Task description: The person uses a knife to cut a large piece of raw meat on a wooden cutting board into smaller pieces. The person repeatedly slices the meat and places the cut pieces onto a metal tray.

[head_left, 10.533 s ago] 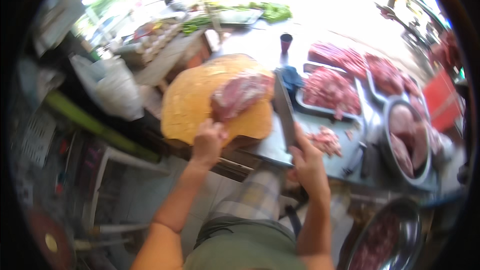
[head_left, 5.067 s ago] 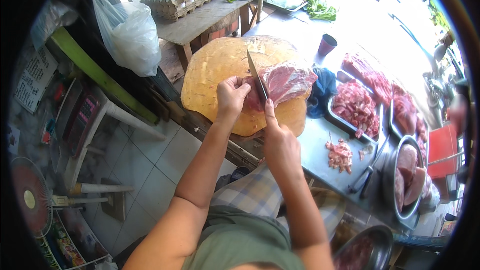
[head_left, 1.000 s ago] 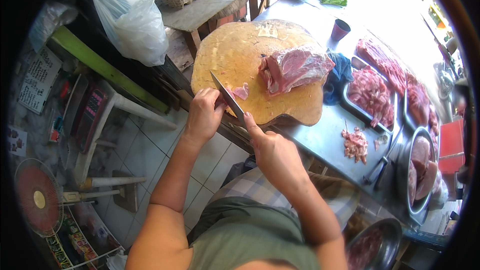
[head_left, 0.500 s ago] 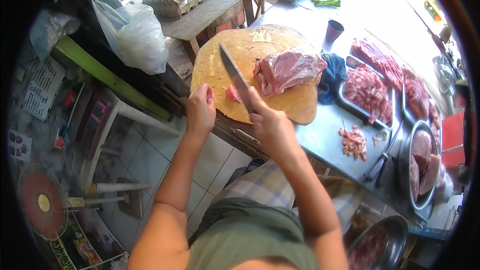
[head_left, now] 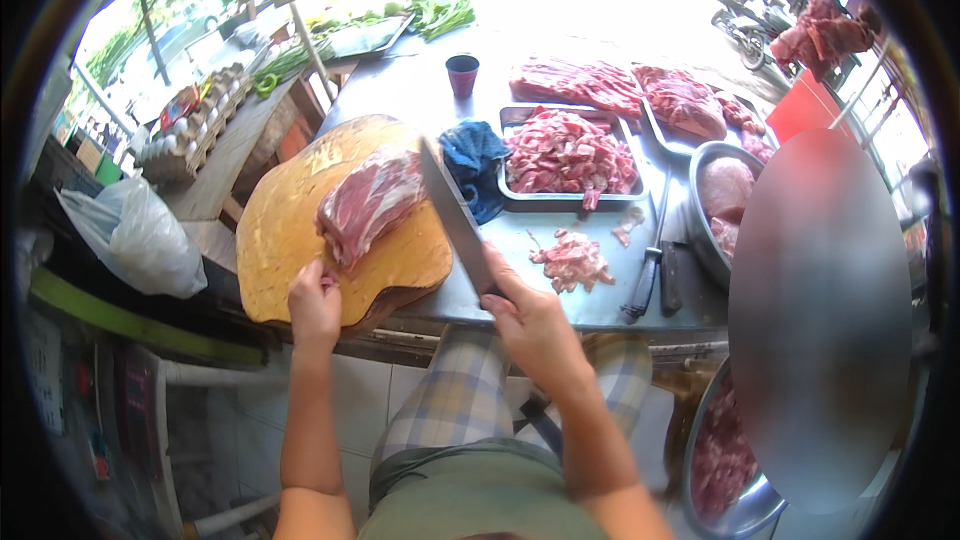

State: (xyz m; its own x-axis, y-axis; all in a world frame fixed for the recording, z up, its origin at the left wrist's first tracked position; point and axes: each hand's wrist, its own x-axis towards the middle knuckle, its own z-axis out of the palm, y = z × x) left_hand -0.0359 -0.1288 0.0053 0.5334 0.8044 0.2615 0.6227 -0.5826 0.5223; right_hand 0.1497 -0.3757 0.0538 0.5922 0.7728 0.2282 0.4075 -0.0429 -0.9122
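Presently, item one: the right hand (head_left: 535, 325), fist closed round the handle of a cleaver (head_left: 458, 220). Its long blade runs up toward eleven o'clock from the fist, off the wooden chopping board (head_left: 290, 230), above the steel table (head_left: 590, 300). Half a second ago the blade lay over the board beside the meat; it has since swung clear to the board's three o'clock edge.

Item two: the left hand (head_left: 315, 305), at the board's six o'clock rim, fingertips pinched on a small scrap of meat (head_left: 327, 282). Earlier this hand sat lower, off the board edge; it has now come up onto it.

Item three: a slab of raw pork (head_left: 370, 200), lying on the board at about one o'clock from the left hand, just apart from the fingers, tilted toward two o'clock. Its position on the board is unchanged.

Item four: a blue cloth (head_left: 475, 165), just at three o'clock of the slab, partly behind the blade.

Item five: a steel tray of chopped meat (head_left: 568, 152), at three o'clock of the cloth. Below it, a small heap of trimmings (head_left: 570, 260) on the bare table, and a dark-handled knife (head_left: 645, 275) beside that.

Item six: a dark cup (head_left: 462, 73) at twelve o'clock of the cloth.

Item seven: a metal bowl of meat (head_left: 715, 205) at far three o'clock.
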